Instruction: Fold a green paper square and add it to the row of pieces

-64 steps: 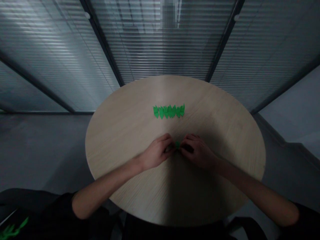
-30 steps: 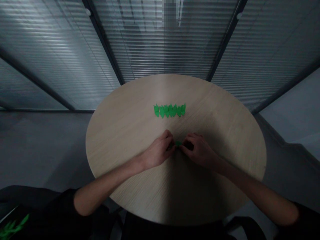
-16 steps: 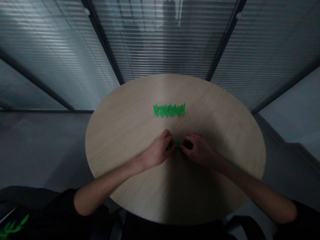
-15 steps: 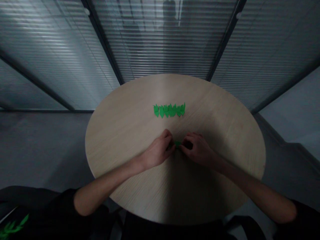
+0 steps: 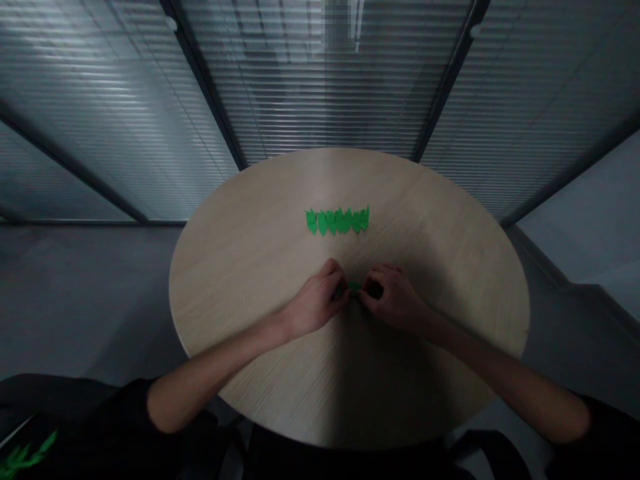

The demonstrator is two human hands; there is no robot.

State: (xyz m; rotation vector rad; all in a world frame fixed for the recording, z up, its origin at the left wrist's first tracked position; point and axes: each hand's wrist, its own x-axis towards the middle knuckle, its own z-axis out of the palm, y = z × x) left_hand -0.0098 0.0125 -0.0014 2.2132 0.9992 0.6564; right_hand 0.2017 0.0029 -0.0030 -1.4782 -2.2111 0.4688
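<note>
My left hand (image 5: 315, 300) and my right hand (image 5: 393, 300) meet near the middle of a round light-wood table (image 5: 430, 220). Their fingertips pinch a small piece of folded green paper (image 5: 355, 288), most of which is hidden by my fingers. Farther across the table, beyond my hands, lies a tight row of several green paper leaf shapes (image 5: 337, 221). They overlap side by side and neither hand touches them.
Behind the table stand glass partitions with slatted blinds and dark frames. Grey floor surrounds the table. Dark fabric fills the bottom of the view, with a green leafy paper piece (image 5: 25, 457) at the lower left corner.
The view has shifted very slightly. My hands stay on the green paper, with no clear change in grip.
</note>
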